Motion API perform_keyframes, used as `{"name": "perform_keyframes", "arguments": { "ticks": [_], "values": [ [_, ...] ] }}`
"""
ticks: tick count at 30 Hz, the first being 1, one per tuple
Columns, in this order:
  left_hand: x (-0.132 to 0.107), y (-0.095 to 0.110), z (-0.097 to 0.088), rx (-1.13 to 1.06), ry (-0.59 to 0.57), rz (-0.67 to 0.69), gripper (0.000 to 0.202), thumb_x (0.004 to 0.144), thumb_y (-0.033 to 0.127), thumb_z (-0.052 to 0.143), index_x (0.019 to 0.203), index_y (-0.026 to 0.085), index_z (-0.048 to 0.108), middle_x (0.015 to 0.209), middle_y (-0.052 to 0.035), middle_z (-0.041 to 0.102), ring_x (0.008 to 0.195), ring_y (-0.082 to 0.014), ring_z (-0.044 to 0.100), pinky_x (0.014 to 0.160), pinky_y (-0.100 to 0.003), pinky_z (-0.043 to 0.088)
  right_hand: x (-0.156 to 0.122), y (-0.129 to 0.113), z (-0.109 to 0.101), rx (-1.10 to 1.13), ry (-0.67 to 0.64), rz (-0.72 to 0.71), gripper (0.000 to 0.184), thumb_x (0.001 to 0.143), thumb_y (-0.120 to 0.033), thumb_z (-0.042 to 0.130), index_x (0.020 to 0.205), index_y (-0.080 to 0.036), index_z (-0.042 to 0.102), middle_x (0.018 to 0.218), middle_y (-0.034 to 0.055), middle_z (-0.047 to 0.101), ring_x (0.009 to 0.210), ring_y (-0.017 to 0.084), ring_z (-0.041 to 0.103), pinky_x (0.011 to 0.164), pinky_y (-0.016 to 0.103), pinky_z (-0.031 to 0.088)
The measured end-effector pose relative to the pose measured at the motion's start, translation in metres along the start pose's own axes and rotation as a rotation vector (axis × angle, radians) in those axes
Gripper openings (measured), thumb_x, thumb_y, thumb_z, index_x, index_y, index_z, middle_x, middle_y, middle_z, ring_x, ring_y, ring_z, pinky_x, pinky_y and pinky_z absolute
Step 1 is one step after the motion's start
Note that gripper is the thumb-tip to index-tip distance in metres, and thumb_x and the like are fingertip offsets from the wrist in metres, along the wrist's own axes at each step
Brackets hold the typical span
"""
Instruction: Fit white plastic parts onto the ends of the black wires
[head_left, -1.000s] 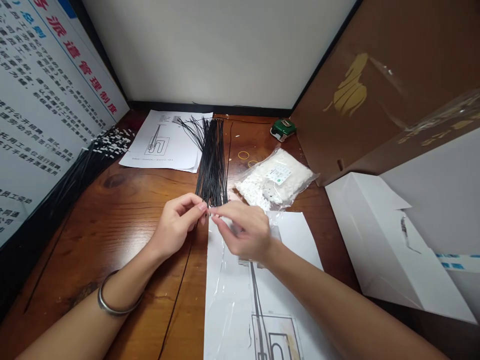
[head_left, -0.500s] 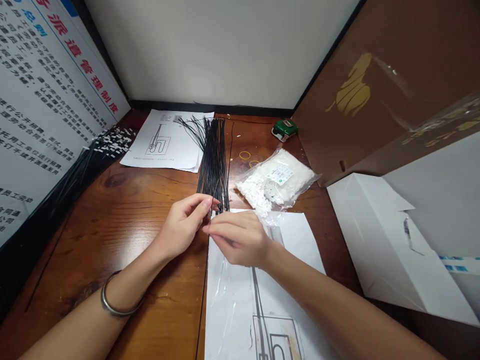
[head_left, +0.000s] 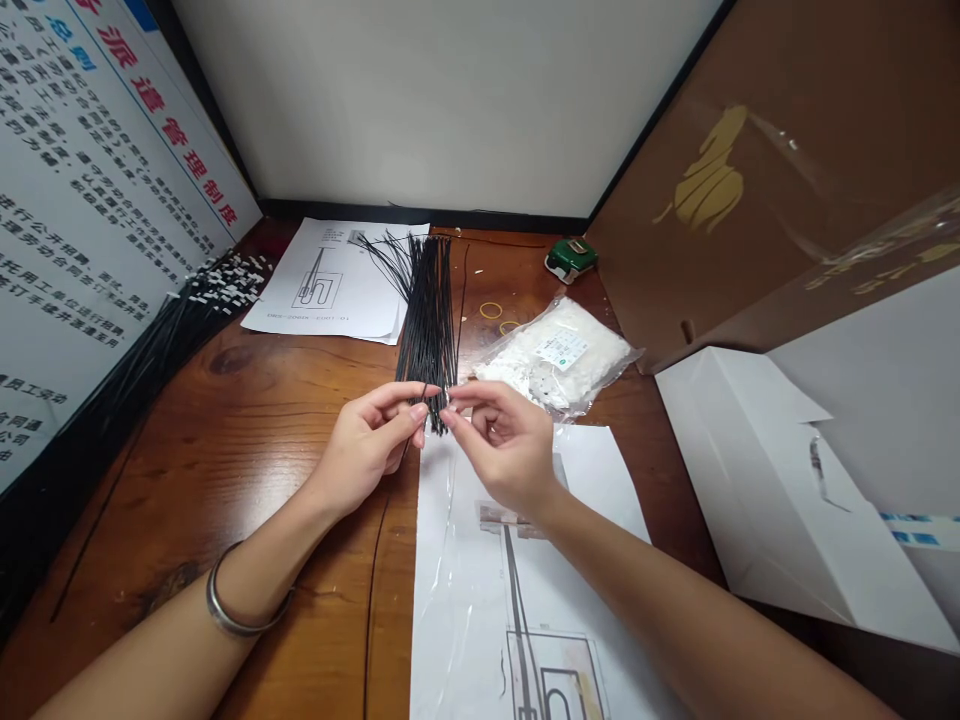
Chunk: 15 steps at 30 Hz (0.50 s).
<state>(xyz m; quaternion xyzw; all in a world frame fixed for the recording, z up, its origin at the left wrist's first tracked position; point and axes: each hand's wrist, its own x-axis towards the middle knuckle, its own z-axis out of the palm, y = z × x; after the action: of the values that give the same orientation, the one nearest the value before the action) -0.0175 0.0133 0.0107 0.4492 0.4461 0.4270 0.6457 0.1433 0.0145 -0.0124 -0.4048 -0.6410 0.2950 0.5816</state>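
Near the lower end of a bundle of black wires point(head_left: 427, 310), my two hands meet fingertip to fingertip. My left hand point(head_left: 367, 435) pinches a single black wire point(head_left: 370, 590), whose length trails down over the table toward me. Between the thumb and forefinger of my right hand point(head_left: 508, 440) is a tiny whitish piece, apparently a connector housing; the fingers partly hide it. I cannot tell whether the wire's end is inside it. Just beyond my right hand lies a clear bag of small white connectors point(head_left: 581, 340), with loose ones at its open corner.
Printed drawings point(head_left: 465, 640) lie under plastic in front of me, and more sheets point(head_left: 330, 285) lie at the back left. Wires with white ends point(head_left: 225, 285) rest along the left board. A green tape measure point(head_left: 571, 260) and a white box point(head_left: 757, 480) are on the right.
My right hand has risen and turned, its fingertips now facing the left ones with the small whitish piece showing. The trailing wire has swung left; my left hand has barely moved.
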Motion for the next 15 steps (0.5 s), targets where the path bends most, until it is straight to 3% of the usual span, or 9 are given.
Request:
{"name": "perform_keyframes", "arguments": {
  "ticks": [3,6,10,15],
  "values": [
    [-0.0004,0.0009,-0.0003,0.007,-0.07,-0.015,0.028,0.08,0.035,0.068,0.101,0.017,0.064,0.056,0.0058,0.055,0.037,-0.003,0.027,0.034,-0.018,0.016,0.0024,0.0018,0.0008,0.086,0.053,0.167,0.014,0.077,-0.02,0.069,0.09,-0.018,0.066,0.071,0.0012,0.066,0.04,0.006,0.042,0.037,0.023,0.035],
    [-0.0006,0.0005,-0.0002,0.001,-0.099,-0.029,0.023,0.081,0.034,0.067,0.098,0.018,0.062,0.055,0.0059,0.056,0.037,-0.003,0.027,0.035,-0.018,0.015,0.0034,0.0038,0.0017,0.113,0.062,0.167,0.004,0.077,-0.021,0.07,0.08,-0.018,0.07,0.063,-0.0007,0.063,0.041,0.006,0.042,0.037,0.023,0.034],
    [-0.001,0.0003,0.0017,0.031,-0.099,-0.033,0.024,0.081,0.035,0.066,0.096,0.017,0.059,0.055,0.0054,0.057,0.037,-0.0035,0.028,0.036,-0.019,0.016,0.0042,0.0052,0.0012,0.106,0.073,0.112,0.009,0.079,-0.017,0.067,0.084,-0.02,0.074,0.073,0.0014,0.066,0.048,0.008,0.047,0.045,0.026,0.042],
    [-0.003,0.0034,0.0068,0.11,-0.071,-0.027,0.028,0.082,0.043,0.063,0.086,0.016,0.058,0.052,0.0049,0.056,0.039,-0.0048,0.03,0.039,-0.02,0.019,0.0049,0.0035,-0.0001,0.145,0.035,0.231,0.015,0.078,-0.019,0.068,0.092,-0.018,0.071,0.069,-0.0006,0.065,0.041,0.005,0.036,0.037,0.023,0.031]
  ]
}}
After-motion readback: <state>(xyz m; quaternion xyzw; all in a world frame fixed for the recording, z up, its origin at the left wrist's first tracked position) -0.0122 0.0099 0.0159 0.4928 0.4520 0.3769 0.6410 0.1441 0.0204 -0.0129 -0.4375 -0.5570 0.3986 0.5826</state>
